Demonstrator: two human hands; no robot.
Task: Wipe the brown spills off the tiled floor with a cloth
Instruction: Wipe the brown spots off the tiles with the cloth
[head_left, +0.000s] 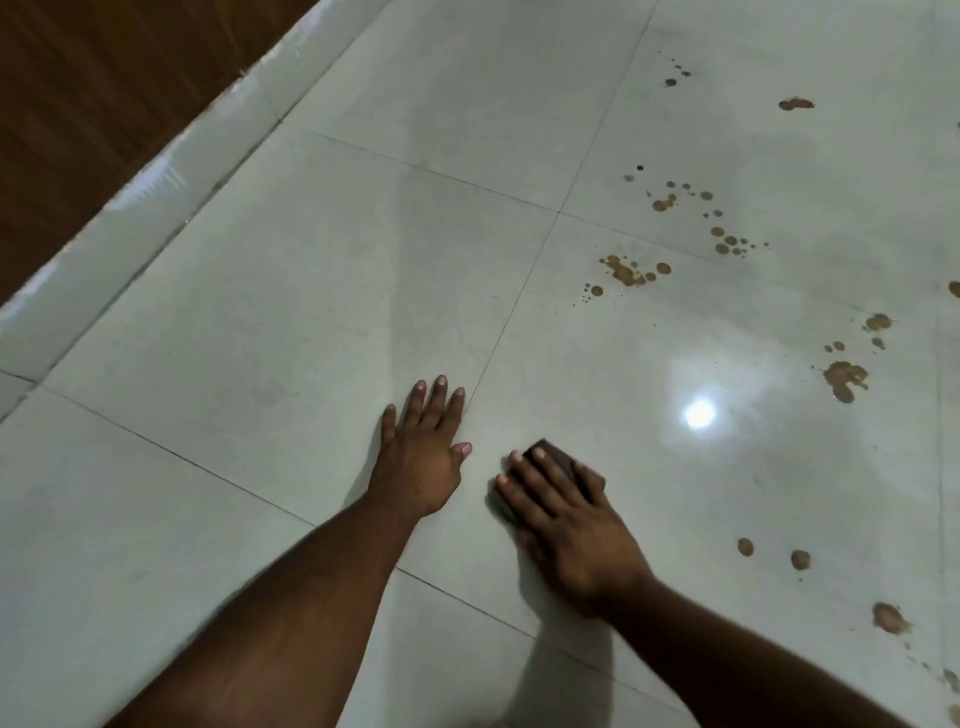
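Note:
My right hand lies flat on a dark brown cloth, pressing it against the pale tiled floor; only the cloth's far corner and left edge show past the fingers. My left hand rests palm down on the tile just to the left, fingers spread and straight. Brown spills dot the floor to the right: a cluster ahead of the cloth, a large blot at the far right, two round drops nearer me, and a smear low on the right.
A pale tiled skirting runs diagonally along the left, with a dark wooden surface behind it. More small brown drops and a splash lie farther off. A lamp's bright reflection shines on the tile.

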